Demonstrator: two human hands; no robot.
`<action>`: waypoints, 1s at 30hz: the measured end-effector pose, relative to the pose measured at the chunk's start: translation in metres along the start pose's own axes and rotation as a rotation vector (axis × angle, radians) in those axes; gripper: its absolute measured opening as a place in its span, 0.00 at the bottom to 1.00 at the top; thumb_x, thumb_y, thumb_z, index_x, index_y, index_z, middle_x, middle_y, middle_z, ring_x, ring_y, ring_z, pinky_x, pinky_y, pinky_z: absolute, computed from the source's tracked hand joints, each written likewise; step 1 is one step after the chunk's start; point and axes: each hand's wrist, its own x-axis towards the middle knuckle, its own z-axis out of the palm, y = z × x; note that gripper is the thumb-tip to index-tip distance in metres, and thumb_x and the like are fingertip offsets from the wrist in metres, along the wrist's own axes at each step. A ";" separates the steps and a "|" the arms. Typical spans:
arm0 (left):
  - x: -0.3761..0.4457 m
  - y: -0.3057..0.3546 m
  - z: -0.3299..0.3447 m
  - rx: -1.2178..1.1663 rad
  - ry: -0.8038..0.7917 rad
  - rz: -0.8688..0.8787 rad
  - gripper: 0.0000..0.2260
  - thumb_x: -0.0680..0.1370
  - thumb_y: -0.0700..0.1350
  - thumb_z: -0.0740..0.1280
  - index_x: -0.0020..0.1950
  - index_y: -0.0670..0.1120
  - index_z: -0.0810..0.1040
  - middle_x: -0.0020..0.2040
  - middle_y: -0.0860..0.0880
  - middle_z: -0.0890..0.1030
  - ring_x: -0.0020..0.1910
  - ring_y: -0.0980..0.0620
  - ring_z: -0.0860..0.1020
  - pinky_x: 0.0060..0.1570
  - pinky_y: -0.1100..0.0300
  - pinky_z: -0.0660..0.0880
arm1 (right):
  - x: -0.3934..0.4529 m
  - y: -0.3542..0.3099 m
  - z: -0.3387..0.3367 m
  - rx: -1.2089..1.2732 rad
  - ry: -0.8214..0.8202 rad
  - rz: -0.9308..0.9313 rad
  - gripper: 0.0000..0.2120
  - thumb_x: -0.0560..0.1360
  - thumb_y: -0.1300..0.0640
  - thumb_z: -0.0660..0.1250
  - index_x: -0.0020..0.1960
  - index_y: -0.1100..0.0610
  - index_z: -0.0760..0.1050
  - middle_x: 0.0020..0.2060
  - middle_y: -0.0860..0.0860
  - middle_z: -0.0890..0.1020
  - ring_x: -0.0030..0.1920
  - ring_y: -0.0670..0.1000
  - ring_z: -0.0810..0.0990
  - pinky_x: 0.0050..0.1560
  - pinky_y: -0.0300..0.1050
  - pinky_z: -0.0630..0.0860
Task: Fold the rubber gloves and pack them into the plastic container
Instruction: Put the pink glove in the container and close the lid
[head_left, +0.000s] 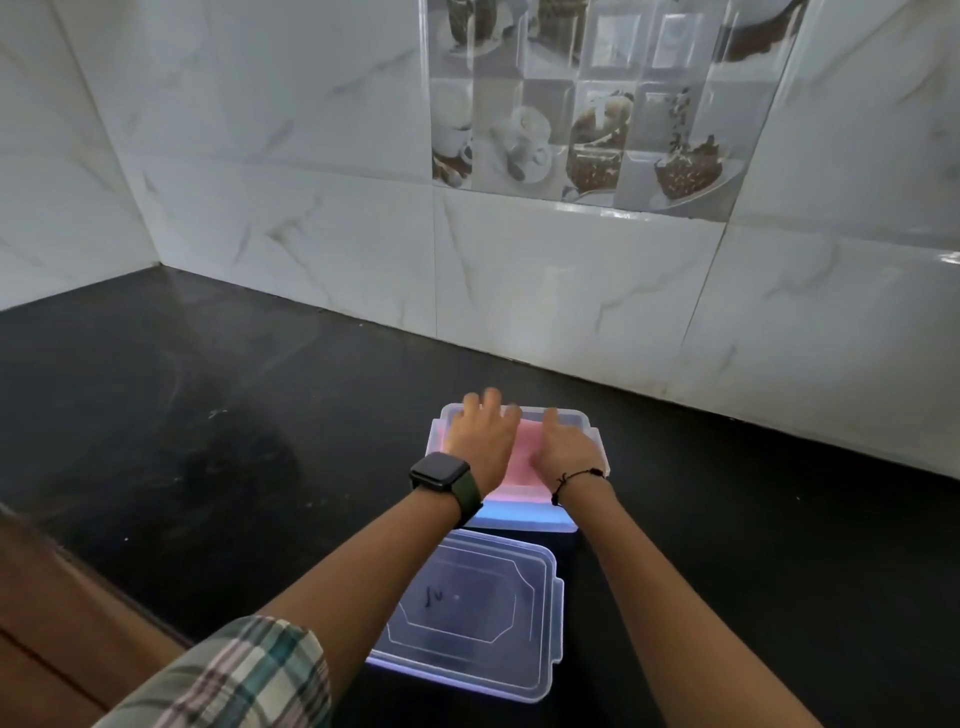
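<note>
The person is wearing a rolled-up plaid sleeve (244, 675) in teal, white and pinkish-grey checks on the left arm, ending near the elbow and leaving the forearm bare. On the left wrist a black square-faced smartwatch (438, 471) is sitting on a dark olive-green band (464, 498), its dark screen showing nothing readable. The right arm is showing no sleeve at all, and on the right wrist a thin black cord bracelet (570, 479) with a small knot is circling loosely.

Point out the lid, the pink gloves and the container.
lid (467, 623): head view, flat centre panel.
pink gloves (525, 441): head view, strip between the hands.
container (571, 414): head view, far rim.
</note>
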 end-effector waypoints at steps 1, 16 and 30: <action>0.001 -0.003 0.001 0.010 -0.054 0.077 0.16 0.76 0.33 0.58 0.64 0.39 0.70 0.62 0.39 0.73 0.59 0.40 0.72 0.56 0.53 0.72 | 0.001 0.000 0.000 -0.062 -0.005 -0.027 0.20 0.78 0.61 0.55 0.70 0.59 0.61 0.58 0.60 0.79 0.56 0.59 0.79 0.55 0.49 0.76; -0.127 -0.105 0.014 -0.234 0.104 0.366 0.19 0.66 0.42 0.78 0.55 0.43 0.80 0.52 0.45 0.83 0.49 0.48 0.82 0.47 0.59 0.81 | -0.115 0.041 -0.001 0.017 0.224 -0.838 0.08 0.64 0.69 0.74 0.41 0.61 0.81 0.40 0.56 0.84 0.41 0.56 0.82 0.41 0.47 0.83; -0.177 -0.131 0.041 -0.059 -0.256 0.560 0.20 0.66 0.45 0.77 0.57 0.50 0.78 0.62 0.47 0.80 0.62 0.49 0.78 0.57 0.60 0.76 | -0.124 0.105 0.038 -0.179 -0.218 -0.990 0.17 0.71 0.49 0.69 0.59 0.46 0.75 0.60 0.44 0.78 0.64 0.46 0.74 0.64 0.34 0.56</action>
